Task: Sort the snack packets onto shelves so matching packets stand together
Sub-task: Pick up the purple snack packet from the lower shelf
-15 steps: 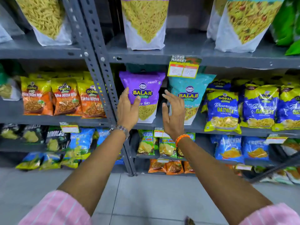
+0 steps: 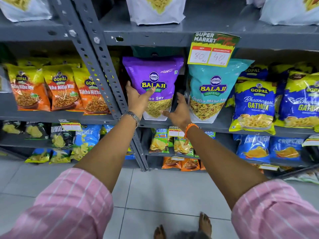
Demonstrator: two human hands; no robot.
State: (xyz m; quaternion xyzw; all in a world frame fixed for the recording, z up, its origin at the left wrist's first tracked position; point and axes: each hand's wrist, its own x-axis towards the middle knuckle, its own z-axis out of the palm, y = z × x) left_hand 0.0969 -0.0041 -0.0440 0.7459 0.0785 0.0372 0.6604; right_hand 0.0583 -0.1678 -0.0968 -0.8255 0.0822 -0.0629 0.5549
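A purple Balaji sev packet point(image 2: 153, 73) stands upright on the grey middle shelf point(image 2: 222, 127), left of a teal Balaji mix packet point(image 2: 214, 100). My left hand point(image 2: 138, 100) lies against the purple packet's lower left, thumb across its front, fingers behind its left edge. My right hand point(image 2: 179, 111) is spread between the two packets, thumb touching the purple packet's bottom right corner, fingers near the teal packet's left edge.
Orange Gopal packets point(image 2: 58, 88) fill the left bay; blue Gopal Gathiya packets point(image 2: 253, 104) stand to the right. A slotted grey upright point(image 2: 107, 69) runs just left of my left hand. A price tag point(image 2: 212, 49) hangs above. Lower shelves hold chip packets point(image 2: 158, 142). White bags point(image 2: 155, 11) stand on top.
The view has drawn closer to the shelf. My right hand has dropped lower and opened wider, its thumb now at the purple packet's bottom corner. My left hand stays on the packet.
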